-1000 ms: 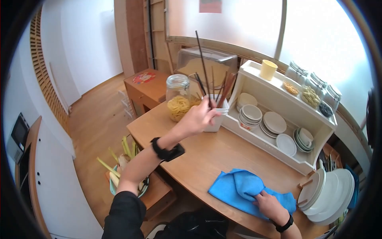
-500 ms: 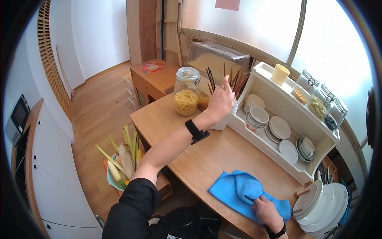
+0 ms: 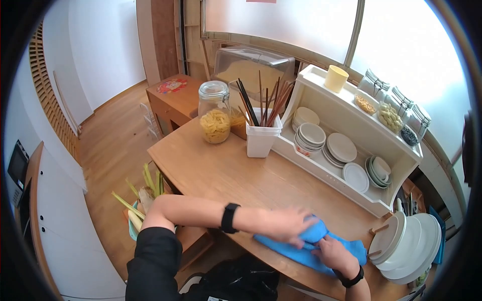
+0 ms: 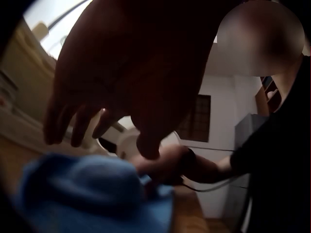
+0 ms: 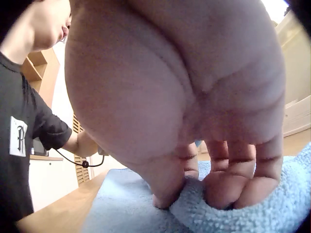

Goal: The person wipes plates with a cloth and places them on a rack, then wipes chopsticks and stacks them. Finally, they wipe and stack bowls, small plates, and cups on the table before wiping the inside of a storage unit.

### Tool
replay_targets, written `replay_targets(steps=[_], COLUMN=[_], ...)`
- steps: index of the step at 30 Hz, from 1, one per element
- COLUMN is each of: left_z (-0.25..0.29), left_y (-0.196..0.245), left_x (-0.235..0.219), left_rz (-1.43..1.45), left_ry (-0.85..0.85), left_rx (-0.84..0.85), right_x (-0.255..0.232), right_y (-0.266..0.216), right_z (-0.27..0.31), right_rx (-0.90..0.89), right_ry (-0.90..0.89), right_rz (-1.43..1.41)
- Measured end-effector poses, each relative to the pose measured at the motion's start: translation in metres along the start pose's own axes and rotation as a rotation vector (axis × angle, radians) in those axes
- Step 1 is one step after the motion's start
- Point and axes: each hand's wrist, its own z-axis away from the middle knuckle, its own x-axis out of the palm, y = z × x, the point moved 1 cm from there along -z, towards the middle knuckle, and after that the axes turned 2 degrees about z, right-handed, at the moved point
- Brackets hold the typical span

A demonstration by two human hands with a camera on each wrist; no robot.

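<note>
Left wrist view shows the left hand point(image 4: 131, 73), fingers loosely apart, just above the blue cloth point(image 4: 97, 194), whose fold the right hand point(image 5: 180, 97) grips with curled fingers.

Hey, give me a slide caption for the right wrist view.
The right grip pinches a fold of blue cloth on a wooden tabletop.
</note>
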Motion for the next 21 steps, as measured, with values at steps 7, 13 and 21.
replay_targets(steps=[7, 13, 21], left_z=[-0.032, -0.053, -0.038], left_y=[0.006, -0.026, -0.046], left_x=[0.031, 0.017, -0.028], left_rz=[-0.024, 0.094, -0.017], left_ry=[-0.215, -0.233, -0.454], left_rx=[-0.104, -0.129, -0.257], right_x=[-0.014, -0.014, -0.028], right_y=[0.003, 0.029, 0.018], right_z=[-0.022, -0.035, -0.041], right_rx=[0.051, 0.088, 0.195], right_ry=[0.105, 0.103, -0.003], right_rz=[0.133, 0.044, 0.076])
